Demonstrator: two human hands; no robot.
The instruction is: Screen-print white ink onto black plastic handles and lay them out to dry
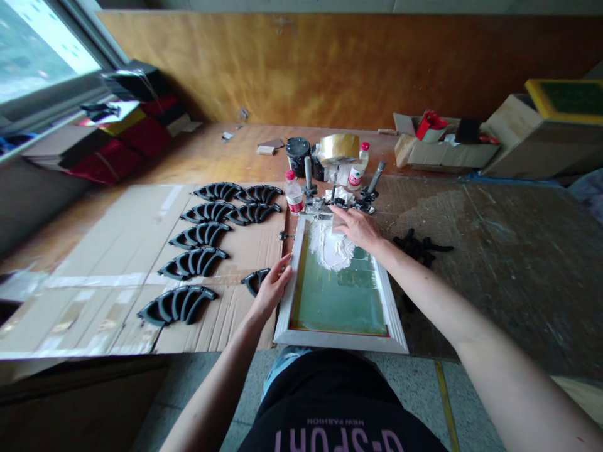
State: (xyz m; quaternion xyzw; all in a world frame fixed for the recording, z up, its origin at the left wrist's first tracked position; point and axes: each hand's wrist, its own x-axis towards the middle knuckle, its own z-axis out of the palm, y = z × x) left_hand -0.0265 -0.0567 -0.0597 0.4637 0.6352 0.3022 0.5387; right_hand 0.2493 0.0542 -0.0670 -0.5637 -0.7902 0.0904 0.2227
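A screen printing frame (397,326) with green mesh lies in front of me, white paste (336,254) spread over its far part. My right hand (360,229) is closed on a small pale scraper (338,223) at the far end of the mesh, in the paste. At the frame's left side, my left hand (273,285) has its fingers stretched out and apart against the edge. Beside that hand lies a black curved ribbed piece (252,281), partly hidden by it. Metal hinge clamps (320,207) stand at the frame's far end.
Several black ribbed pieces (200,262) lie in rows on cardboard (113,251) to the left. Behind the frame stand bottles (294,193), a dark tub (298,154) and a tape roll (339,149). Black pieces (419,248) are heaped at right, boxes (447,154) farther back.
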